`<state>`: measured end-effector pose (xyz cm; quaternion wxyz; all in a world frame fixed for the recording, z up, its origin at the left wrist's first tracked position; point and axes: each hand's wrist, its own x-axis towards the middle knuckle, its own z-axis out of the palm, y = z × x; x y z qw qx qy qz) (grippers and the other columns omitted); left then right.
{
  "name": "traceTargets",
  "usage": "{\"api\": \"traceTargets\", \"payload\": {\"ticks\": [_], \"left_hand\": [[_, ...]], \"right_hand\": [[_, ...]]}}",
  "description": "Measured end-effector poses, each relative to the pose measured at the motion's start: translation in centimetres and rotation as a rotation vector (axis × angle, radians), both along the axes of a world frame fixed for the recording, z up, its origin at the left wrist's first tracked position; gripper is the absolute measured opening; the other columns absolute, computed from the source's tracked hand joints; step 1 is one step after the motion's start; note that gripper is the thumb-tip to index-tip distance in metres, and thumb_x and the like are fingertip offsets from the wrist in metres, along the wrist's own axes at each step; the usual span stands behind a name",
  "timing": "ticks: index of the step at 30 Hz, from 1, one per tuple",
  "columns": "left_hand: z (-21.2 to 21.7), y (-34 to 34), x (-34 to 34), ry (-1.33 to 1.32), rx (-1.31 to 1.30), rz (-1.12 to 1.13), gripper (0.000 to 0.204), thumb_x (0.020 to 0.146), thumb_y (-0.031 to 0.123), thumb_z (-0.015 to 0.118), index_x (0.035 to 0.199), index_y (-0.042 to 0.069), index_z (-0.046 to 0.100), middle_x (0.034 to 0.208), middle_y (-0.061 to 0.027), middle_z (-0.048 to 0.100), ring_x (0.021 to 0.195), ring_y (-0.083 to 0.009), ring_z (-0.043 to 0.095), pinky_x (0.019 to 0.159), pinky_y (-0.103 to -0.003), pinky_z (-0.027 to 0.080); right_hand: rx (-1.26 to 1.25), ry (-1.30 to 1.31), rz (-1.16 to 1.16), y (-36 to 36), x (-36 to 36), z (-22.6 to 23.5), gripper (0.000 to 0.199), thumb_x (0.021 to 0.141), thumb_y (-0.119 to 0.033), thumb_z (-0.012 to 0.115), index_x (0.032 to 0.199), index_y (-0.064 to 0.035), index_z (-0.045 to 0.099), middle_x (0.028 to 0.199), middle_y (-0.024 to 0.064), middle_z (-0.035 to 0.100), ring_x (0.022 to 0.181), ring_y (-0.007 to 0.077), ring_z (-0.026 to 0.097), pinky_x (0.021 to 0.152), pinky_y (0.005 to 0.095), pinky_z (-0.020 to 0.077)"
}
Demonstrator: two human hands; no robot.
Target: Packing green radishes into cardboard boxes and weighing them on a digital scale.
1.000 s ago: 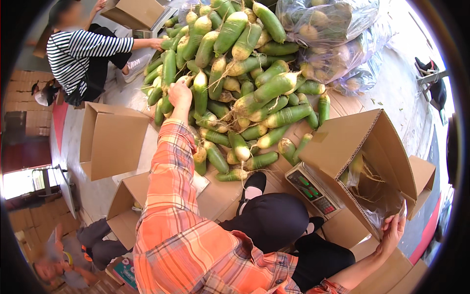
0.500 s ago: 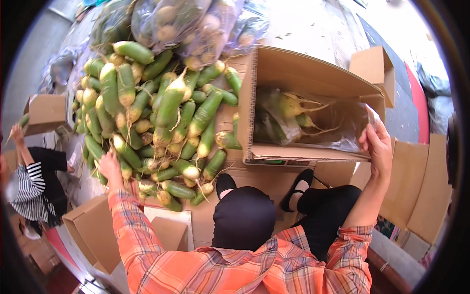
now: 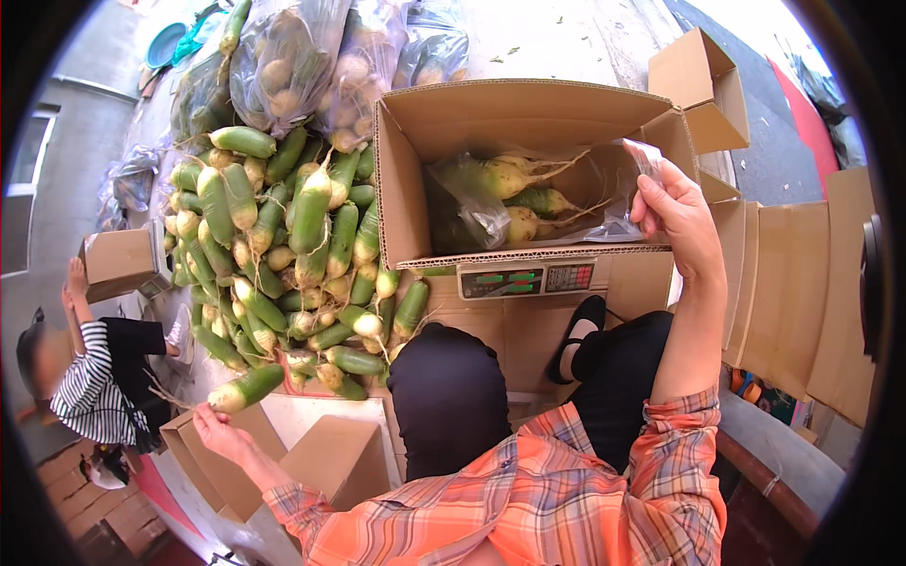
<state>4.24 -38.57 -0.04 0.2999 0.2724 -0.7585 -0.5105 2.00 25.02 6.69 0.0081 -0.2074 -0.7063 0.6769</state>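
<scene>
My left hand (image 3: 223, 432) grips a green radish (image 3: 247, 389) by its pale root end, out at the left above a small carton. The pile of green radishes (image 3: 326, 222) lies ahead of it. On the right, my right hand (image 3: 678, 215) pinches the edge of a clear plastic bag (image 3: 613, 223) that lines an open cardboard box (image 3: 401, 189). Several radishes (image 3: 528, 203) lie in that box, partly under the plastic, roots pointing right. Beneath the box's near edge shows a scale (image 3: 525, 279) with a lit display and keys.
Filled plastic bags of radishes (image 3: 283, 71) stand behind the pile. Small open cartons (image 3: 344, 457) sit at my lower left, and more boxes (image 3: 783, 283) at the right. At far left, a person in a striped top (image 3: 80, 377) is beside another carton (image 3: 118, 262).
My left hand has drawn back from the pile and now holds a radish. My view has shifted, so the box appears further left and the scale shows more. My right hand stays at the bag's edge.
</scene>
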Motion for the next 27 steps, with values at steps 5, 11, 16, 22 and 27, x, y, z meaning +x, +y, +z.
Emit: {"api": "traceTargets", "payload": {"ticks": [5, 11, 16, 22, 27], "left_hand": [[11.0, 8.6, -1.2, 0.449, 0.306, -0.446, 0.018, 0.090, 0.022, 0.053, 0.084, 0.005, 0.053, 0.066, 0.0030, 0.047, 0.054, -0.0056, 0.038, 0.053, -0.019, 0.035], [16.8, 23.2, -8.3, 0.495, 0.462, -0.994, 0.020, 0.092, 0.023, 0.050, 0.088, 0.003, 0.051, 0.076, 0.0003, 0.041, 0.063, -0.0097, 0.036, 0.060, -0.024, 0.033], [14.8, 35.6, -12.0, 0.276, 0.565, -1.252, 0.015, 0.089, 0.012, 0.054, 0.097, 0.001, 0.060, 0.083, -0.0048, 0.059, 0.065, -0.0107, 0.051, 0.062, -0.024, 0.042], [7.3, 46.7, -13.3, -0.106, 0.362, -1.473, 0.014, 0.086, 0.011, 0.057, 0.088, -0.002, 0.062, 0.077, -0.0031, 0.061, 0.067, -0.0078, 0.056, 0.064, -0.020, 0.045], [2.6, 50.5, -15.0, -0.246, 0.061, -1.584, 0.018, 0.086, 0.014, 0.057, 0.091, -0.002, 0.063, 0.080, -0.0034, 0.063, 0.072, -0.0087, 0.060, 0.068, -0.021, 0.048]], "right_hand": [[-0.067, 0.018, 0.030, 0.0, 0.0, -0.3, 0.031, 0.091, -0.015, 0.048, 0.120, -0.0059, 0.052, 0.061, -0.0013, 0.054, 0.048, 0.0014, 0.041, 0.046, 0.0155, 0.0337], [-0.121, 0.045, 0.045, 1.0, 0.2, -0.6, 0.023, 0.091, -0.015, 0.046, 0.110, -0.0056, 0.056, 0.061, -0.0009, 0.055, 0.048, 0.0018, 0.042, 0.045, 0.0166, 0.0341], [-0.148, 0.053, 0.032, 1.2, 0.5, -0.8, 0.021, 0.091, -0.015, 0.045, 0.105, -0.0050, 0.056, 0.060, -0.0011, 0.055, 0.048, 0.0018, 0.043, 0.045, 0.0170, 0.0343], [-0.211, 0.062, 0.038, 1.3, 0.5, -1.1, 0.021, 0.091, -0.015, 0.045, 0.105, -0.0036, 0.056, 0.060, -0.0016, 0.055, 0.046, 0.0012, 0.042, 0.045, 0.0169, 0.0349], [-0.228, 0.074, 0.027, 1.2, 0.1, -1.3, 0.021, 0.090, -0.014, 0.046, 0.104, -0.0028, 0.056, 0.060, -0.0006, 0.055, 0.046, 0.0017, 0.041, 0.045, 0.0167, 0.0350]]}}
